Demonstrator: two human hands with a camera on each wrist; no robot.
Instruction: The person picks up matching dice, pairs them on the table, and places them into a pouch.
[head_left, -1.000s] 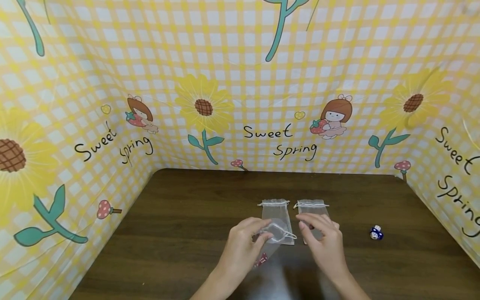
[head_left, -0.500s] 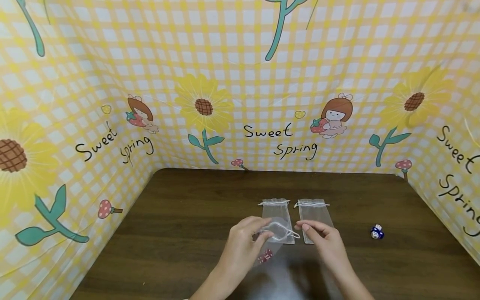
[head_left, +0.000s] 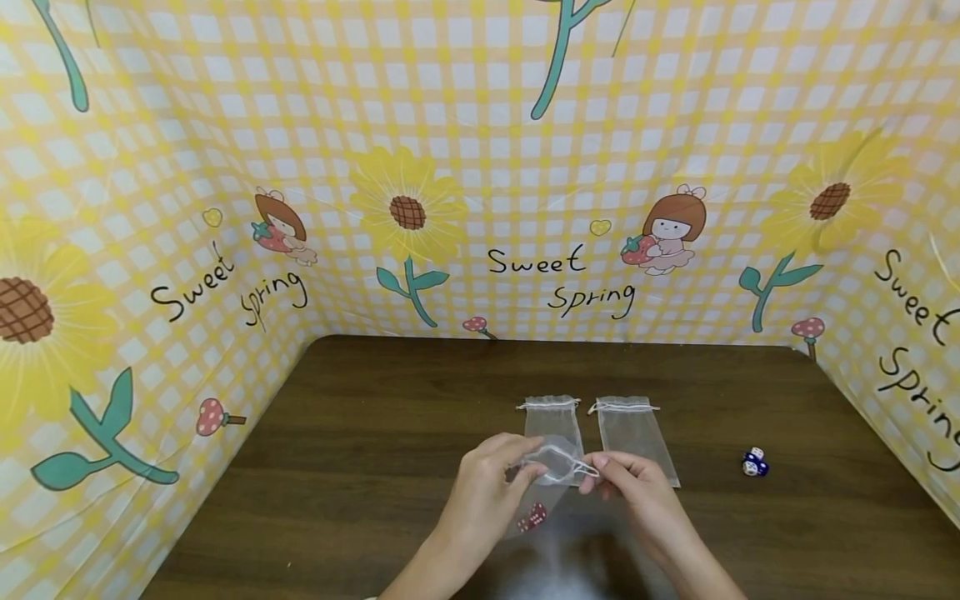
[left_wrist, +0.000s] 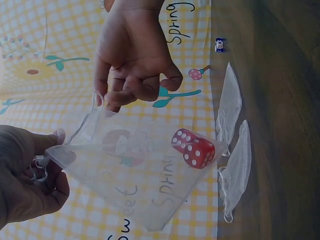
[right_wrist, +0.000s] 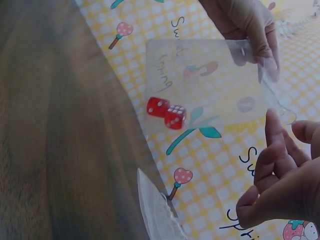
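Observation:
My left hand (head_left: 480, 487) pinches the rim of a sheer white drawstring pouch (left_wrist: 135, 185) between thumb and fingers, its mouth held wide. Two red dice (left_wrist: 199, 155) with white pips show through the mesh, low in the pouch. A white drawstring loop (right_wrist: 286, 115) sticks out from the mouth on the right. Beside that loop is my right hand (head_left: 637, 492); in the right wrist view the loop's end lies between its thumb and index fingertips, which stand apart. The other fingers of that hand are loosely bent.
Two more sheer pouches, one left (head_left: 551, 417) and one right (head_left: 637, 433), lie flat on the dark wooden table (head_left: 337, 467) behind the hands. Several blue and white dice (head_left: 754, 463) sit in a cluster to the right. A yellow checked cloth (head_left: 465, 125) walls the table in.
My right hand has moved left and slightly down, its fingertips now at the drawstring loop. The left hand keeps its hold on the pouch, and the red dice have shifted a little in view.

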